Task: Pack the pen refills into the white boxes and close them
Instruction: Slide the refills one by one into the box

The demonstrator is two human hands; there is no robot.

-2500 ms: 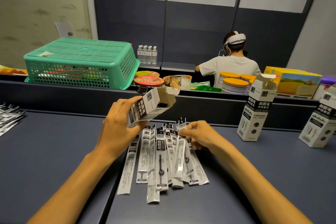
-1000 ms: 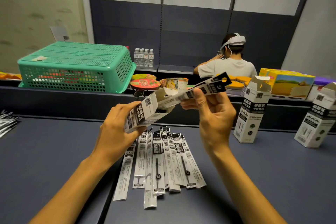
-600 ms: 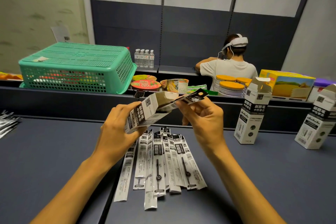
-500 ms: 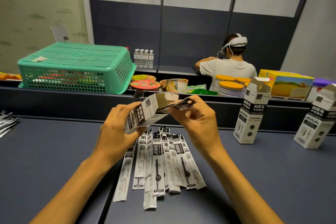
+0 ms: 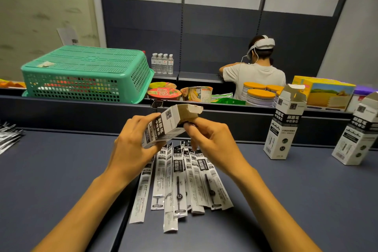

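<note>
My left hand (image 5: 134, 142) grips a white box (image 5: 167, 125) with black print, tilted so its open end and raised flap point up and right. My right hand (image 5: 210, 143) is at the box mouth, fingertips pinching the dark tail of a pen refill packet (image 5: 189, 123) that is almost fully inside. Several more refill packets (image 5: 180, 178) lie fanned on the dark blue table (image 5: 306, 190) just below my hands.
Two more white boxes stand open at the right, one box (image 5: 285, 122) nearer and another box (image 5: 360, 131) by the edge. Loose refill packets (image 5: 9, 136) lie at far left. Behind a dark ledge sit a green basket (image 5: 86, 73), food tubs and a seated person (image 5: 255, 69).
My right hand picked a refill packet from the pile, raised it to the box mouth and slid it in; only its tail shows now. The left hand kept the box steady.
</note>
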